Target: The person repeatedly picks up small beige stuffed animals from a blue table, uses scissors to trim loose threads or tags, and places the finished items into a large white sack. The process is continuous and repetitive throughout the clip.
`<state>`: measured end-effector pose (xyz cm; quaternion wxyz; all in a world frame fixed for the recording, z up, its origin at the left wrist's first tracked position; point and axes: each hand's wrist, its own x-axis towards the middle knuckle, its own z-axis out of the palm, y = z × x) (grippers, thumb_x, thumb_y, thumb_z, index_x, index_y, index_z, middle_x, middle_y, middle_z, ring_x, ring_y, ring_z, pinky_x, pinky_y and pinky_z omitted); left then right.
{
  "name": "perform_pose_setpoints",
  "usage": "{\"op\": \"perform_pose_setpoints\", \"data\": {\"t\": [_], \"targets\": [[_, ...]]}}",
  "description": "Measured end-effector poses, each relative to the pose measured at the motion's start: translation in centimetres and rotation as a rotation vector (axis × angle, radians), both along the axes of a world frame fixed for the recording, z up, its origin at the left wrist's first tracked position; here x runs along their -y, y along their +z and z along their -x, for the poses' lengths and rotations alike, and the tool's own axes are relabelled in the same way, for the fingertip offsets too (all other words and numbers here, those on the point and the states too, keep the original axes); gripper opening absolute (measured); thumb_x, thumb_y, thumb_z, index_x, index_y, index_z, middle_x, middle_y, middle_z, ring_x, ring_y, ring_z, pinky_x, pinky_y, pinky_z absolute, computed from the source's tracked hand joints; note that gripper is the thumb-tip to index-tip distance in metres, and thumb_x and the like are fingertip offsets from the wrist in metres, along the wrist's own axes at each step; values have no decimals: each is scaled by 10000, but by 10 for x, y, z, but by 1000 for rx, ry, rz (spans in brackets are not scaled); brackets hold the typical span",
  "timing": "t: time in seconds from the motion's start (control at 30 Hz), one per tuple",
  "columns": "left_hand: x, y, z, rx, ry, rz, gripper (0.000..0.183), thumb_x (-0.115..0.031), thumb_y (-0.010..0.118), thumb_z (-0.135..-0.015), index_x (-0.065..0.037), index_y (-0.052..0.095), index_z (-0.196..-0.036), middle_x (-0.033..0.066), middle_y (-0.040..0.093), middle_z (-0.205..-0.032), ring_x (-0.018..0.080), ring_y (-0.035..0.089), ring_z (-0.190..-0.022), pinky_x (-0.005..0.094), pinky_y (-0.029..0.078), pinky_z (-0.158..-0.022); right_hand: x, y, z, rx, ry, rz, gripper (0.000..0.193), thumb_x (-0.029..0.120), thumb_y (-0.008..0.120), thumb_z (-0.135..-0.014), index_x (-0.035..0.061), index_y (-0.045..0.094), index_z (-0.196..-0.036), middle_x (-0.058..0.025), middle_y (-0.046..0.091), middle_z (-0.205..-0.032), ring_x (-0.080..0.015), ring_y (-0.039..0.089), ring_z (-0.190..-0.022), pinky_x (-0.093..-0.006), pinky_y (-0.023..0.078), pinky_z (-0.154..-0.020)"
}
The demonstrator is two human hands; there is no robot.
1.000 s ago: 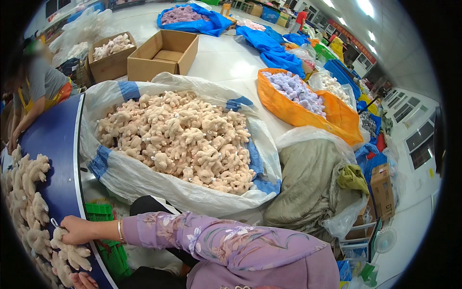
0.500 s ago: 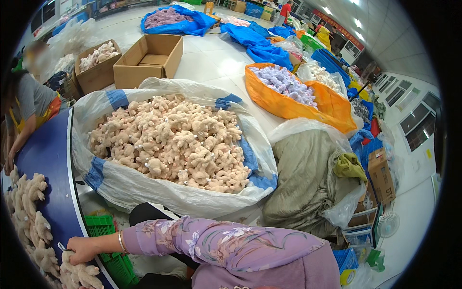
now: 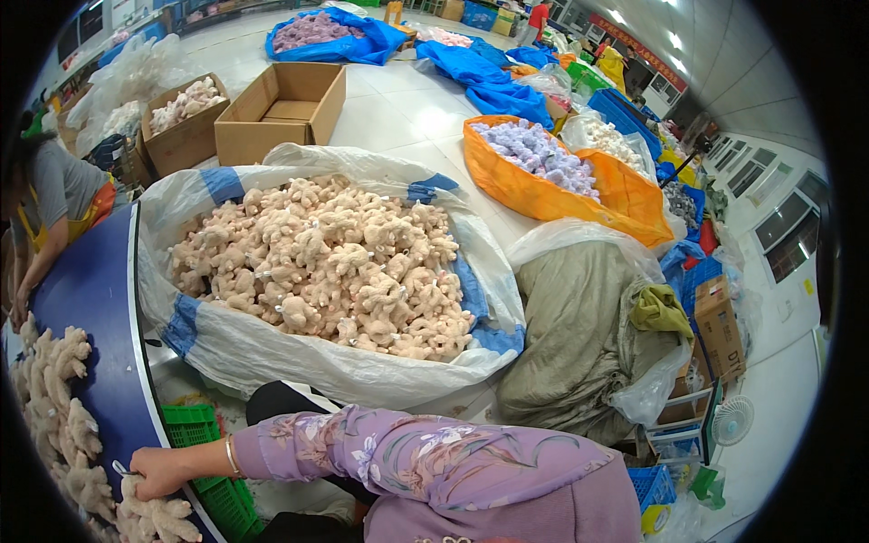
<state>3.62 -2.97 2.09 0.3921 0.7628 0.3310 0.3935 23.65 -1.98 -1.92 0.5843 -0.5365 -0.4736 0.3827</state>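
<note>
My right hand (image 3: 161,471), in a purple flowered sleeve, reaches left across my body to the blue table. Its fingers are closed on the top of a cream plush toy (image 3: 158,518) lying at the table's edge. A small pale loop (image 3: 119,468) sticks up beside the fingers; I cannot tell whether it is a tag or part of a tool. More cream plush toys (image 3: 65,398) lie in a row along the table beyond the hand. My left hand is out of view.
A large white-and-blue sack (image 3: 362,376) heaped with similar toys lies ahead. Green crates (image 3: 192,423) stand beside the blue table (image 3: 95,281). A grey-green covered bundle (image 3: 570,317) and an orange sack (image 3: 507,195) are to the right. A co-worker (image 3: 68,185) leans over the table's far end.
The view has shifted very slightly. My right hand stays at the same plush toy, with its grip unchanged.
</note>
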Motion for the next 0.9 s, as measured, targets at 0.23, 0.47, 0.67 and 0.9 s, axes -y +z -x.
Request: {"op": "perform_pose_setpoints", "data": {"t": [0.23, 0.47, 0.67, 0.9], "targets": [[-29, -48, 33, -10, 152, -150, 140, -77, 593, -849, 11, 542, -944, 71, 557, -840, 146, 505, -710, 264, 452, -634, 8, 10, 0, -125, -10, 2, 335, 235, 646, -661, -73, 662, -792, -219, 666, -740, -304, 662, -695, -388, 511, -631], [-39, -62, 49, -54, 187, -278, 126, -88, 604, -843, 1, 532, -895, 65, 542, -811, 150, 495, -686, 271, 447, -613, -10, -8, 2, -23, -30, 31, 267, 169, 604, -703, -73, 660, -800, -217, 659, -728, -312, 659, -686, -398, 510, -634], [-55, -86, 71, -131, 236, -459, 128, -97, 614, -838, -7, 523, -852, 60, 529, -786, 154, 486, -665, 278, 443, -595, -11, 1, -7, -174, -81, 60, 243, 147, 579, -728, -81, 651, -778, -211, 648, -696, -294, 652, -654, -393, 501, -611], [-10, -30, 27, 31, 104, -320, 123, -81, 615, -820, -29, 504, -813, 45, 505, -756, 120, 460, -615, 236, 398, -532, -22, -7, -8, -276, -87, 129, 236, 148, 598, -727, -70, 664, -789, -179, 657, -700, -242, 641, -626, -373, 496, -589]]}}
